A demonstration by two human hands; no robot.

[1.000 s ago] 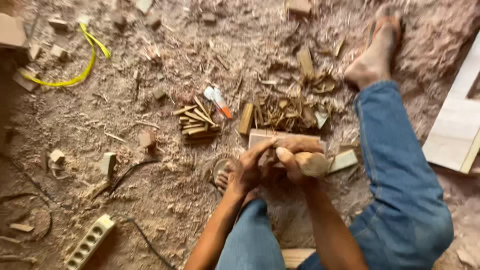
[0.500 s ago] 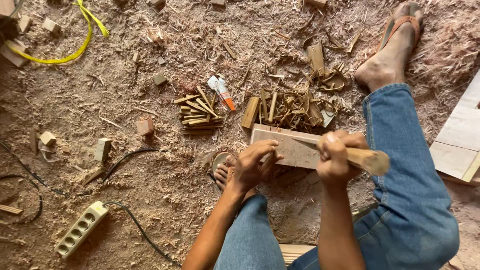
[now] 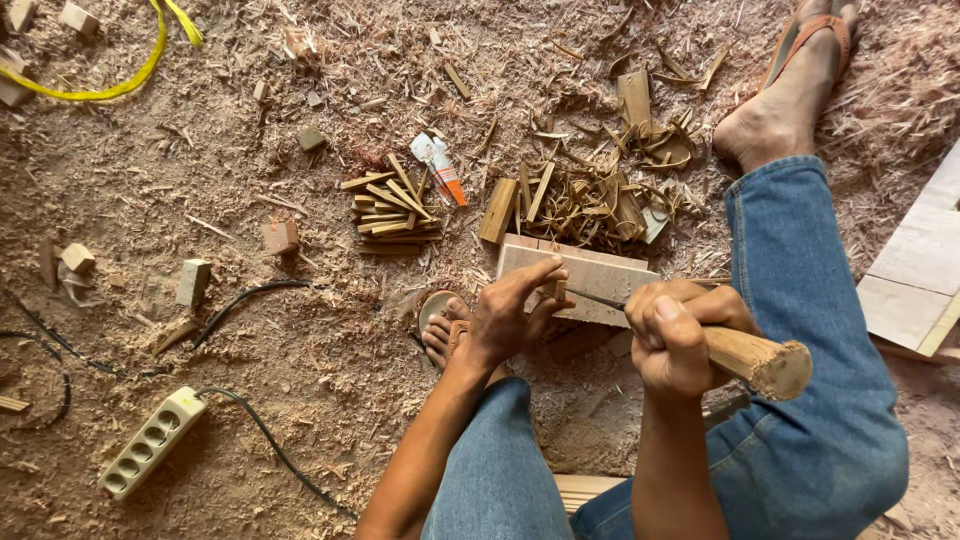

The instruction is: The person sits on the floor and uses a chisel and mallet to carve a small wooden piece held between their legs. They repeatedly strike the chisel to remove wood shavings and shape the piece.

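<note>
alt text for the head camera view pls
A seated person's right hand grips a wooden-handled blade against a small piece held by the left hand on a wooden block, above a sawdust floor strewn with wood offcuts.

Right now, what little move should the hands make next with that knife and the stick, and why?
Probably press the blade down into the small stick. The right hand grips the thick wooden handle, with the thin blade tip reaching the stick that the left hand pinches upright on the block. Split slivers piled nearby suggest splitting.
</note>
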